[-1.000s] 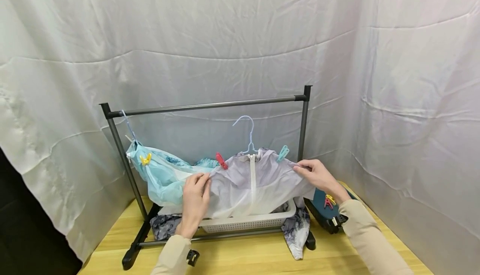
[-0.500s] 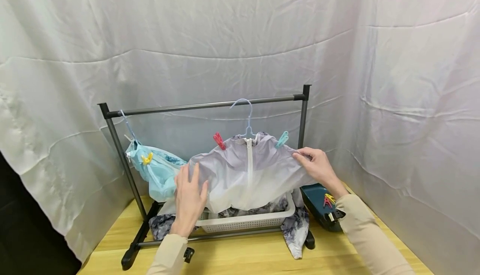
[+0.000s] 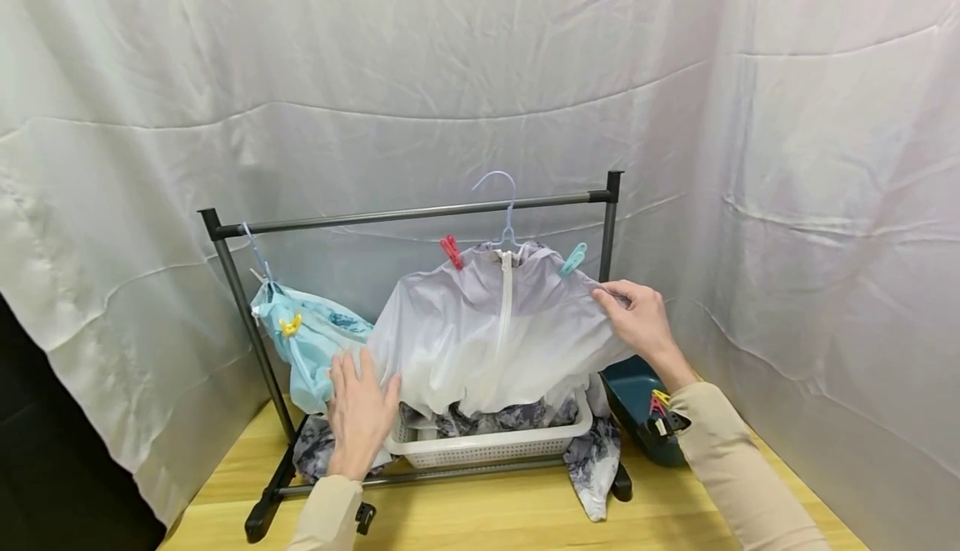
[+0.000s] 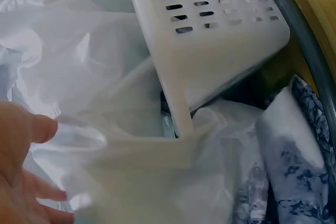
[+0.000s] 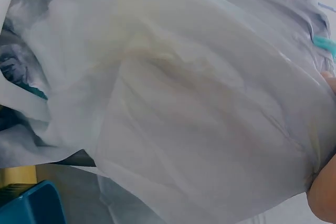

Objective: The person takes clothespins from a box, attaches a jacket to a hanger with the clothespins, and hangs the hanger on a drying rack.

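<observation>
A lilac-to-white zip jacket (image 3: 450,326) hangs on a pale blue hanger (image 3: 510,216), raised over the white basket. The hanger's hook overlaps the rack's rail (image 3: 405,214) in the head view, its curve above the bar. Red (image 3: 452,252) and teal (image 3: 573,259) clothespins are on the jacket's shoulders. My right hand (image 3: 639,319) pinches the jacket at the right shoulder. My left hand (image 3: 362,408), fingers spread, is against the left sleeve; in the left wrist view its fingers (image 4: 44,128) are beside the white cloth without curling round it.
A light blue garment (image 3: 307,343) with a yellow clothespin hangs at the rail's left end. Patterned grey clothing spills from the white basket (image 3: 487,444) between the rack's feet. To the right stands a dark teal bin (image 3: 637,393) with clothespins at its edge.
The jacket and hanger have risen, the hook going from below the rail to above it. My left hand has released the left shoulder and moved down and left; my right still grips.
</observation>
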A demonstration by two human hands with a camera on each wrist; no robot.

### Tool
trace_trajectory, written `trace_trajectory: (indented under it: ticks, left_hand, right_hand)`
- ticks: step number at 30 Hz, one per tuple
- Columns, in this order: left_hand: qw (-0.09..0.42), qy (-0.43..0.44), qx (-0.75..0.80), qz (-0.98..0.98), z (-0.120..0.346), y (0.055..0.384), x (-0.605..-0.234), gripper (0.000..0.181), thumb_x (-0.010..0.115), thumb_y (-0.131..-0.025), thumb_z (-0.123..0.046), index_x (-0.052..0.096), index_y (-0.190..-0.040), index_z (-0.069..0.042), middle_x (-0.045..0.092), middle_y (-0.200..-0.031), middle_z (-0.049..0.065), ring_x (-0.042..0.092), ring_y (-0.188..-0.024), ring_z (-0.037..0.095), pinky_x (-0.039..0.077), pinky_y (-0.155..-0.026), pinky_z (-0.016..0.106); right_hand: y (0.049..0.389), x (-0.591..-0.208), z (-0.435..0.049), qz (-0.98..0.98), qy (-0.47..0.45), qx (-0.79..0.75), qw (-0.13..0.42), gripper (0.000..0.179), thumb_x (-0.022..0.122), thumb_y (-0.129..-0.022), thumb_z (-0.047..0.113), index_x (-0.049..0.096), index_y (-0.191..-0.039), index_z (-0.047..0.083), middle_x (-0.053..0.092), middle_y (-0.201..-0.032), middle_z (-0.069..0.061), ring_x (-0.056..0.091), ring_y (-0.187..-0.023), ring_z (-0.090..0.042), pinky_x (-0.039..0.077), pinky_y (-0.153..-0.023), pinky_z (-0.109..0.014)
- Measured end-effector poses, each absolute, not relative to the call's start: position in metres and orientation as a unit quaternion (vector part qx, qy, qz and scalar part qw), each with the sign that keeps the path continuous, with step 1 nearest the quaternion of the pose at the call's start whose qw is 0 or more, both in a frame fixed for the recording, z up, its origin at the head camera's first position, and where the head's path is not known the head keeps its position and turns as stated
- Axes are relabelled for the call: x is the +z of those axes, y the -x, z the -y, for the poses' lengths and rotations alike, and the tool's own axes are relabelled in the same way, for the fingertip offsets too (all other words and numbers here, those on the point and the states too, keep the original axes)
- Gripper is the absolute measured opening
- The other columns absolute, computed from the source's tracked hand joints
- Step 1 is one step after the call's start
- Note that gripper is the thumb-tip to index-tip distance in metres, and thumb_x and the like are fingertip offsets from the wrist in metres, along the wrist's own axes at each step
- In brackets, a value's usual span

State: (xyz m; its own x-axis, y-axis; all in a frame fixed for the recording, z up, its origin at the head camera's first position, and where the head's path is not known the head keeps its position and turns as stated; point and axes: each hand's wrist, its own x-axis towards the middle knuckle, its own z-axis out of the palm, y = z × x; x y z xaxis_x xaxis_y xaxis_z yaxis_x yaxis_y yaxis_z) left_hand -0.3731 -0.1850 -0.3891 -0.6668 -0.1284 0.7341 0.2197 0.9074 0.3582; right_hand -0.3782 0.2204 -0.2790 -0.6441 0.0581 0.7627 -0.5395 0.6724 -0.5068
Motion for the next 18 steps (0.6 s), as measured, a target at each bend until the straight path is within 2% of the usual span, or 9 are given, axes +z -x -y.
trace_trajectory:
  ticks: [4,8,11,15,18]
  left_hand:
    - [0.379,-0.001,-0.173,0.909,0.186,0.356,-0.393,0.062,0.062,-0.094,-0.038,0.049,-0.130,0.011,0.042,-0.133,0.039,0.028,-0.135,0.055,0.047,-0.087,0.063]
    - [0.324,-0.018,-0.152,0.934,0.187,0.351,-0.391,0.052,0.060,-0.094,-0.040,0.057,-0.108,0.010,0.050,-0.111,0.039,0.039,-0.116,0.060,0.047,-0.071,0.060]
    - [0.285,-0.032,-0.146,0.947,0.187,0.349,-0.389,0.052,0.058,-0.095,-0.042,0.058,-0.098,0.010,0.051,-0.104,0.038,0.041,-0.110,0.061,0.045,-0.070,0.060]
    - [0.243,-0.034,-0.138,0.959,0.191,0.347,-0.388,0.056,0.053,-0.098,-0.043,0.059,-0.091,0.012,0.049,-0.107,0.040,0.038,-0.114,0.062,0.045,-0.072,0.061]
    - [0.234,-0.029,-0.144,0.961,0.193,0.346,-0.390,0.056,0.052,-0.099,-0.041,0.060,-0.090,0.013,0.049,-0.111,0.039,0.037,-0.117,0.059,0.045,-0.075,0.060]
  right_hand:
    - [0.368,-0.275,-0.215,0.817,-0.138,0.374,0.416,0.021,0.068,-0.093,0.023,0.075,-0.104,0.006,0.074,-0.095,-0.012,0.065,-0.086,-0.027,0.047,-0.075,-0.038]
    - [0.365,-0.272,-0.202,0.809,-0.138,0.368,0.438,0.019,0.070,-0.092,0.022,0.076,-0.104,0.008,0.075,-0.097,-0.013,0.068,-0.088,-0.030,0.049,-0.077,-0.043]
    - [0.364,-0.269,-0.190,0.805,-0.143,0.372,0.440,0.019,0.069,-0.092,0.022,0.076,-0.104,0.009,0.075,-0.098,-0.013,0.069,-0.088,-0.031,0.049,-0.077,-0.045]
    - [0.362,-0.265,-0.178,0.805,-0.135,0.380,0.435,0.020,0.068,-0.093,0.024,0.076,-0.105,0.010,0.075,-0.100,-0.012,0.068,-0.092,-0.031,0.050,-0.080,-0.047]
    - [0.361,-0.264,-0.170,0.809,-0.131,0.384,0.426,0.020,0.067,-0.094,0.025,0.076,-0.105,0.011,0.075,-0.102,-0.011,0.068,-0.096,-0.031,0.050,-0.082,-0.047]
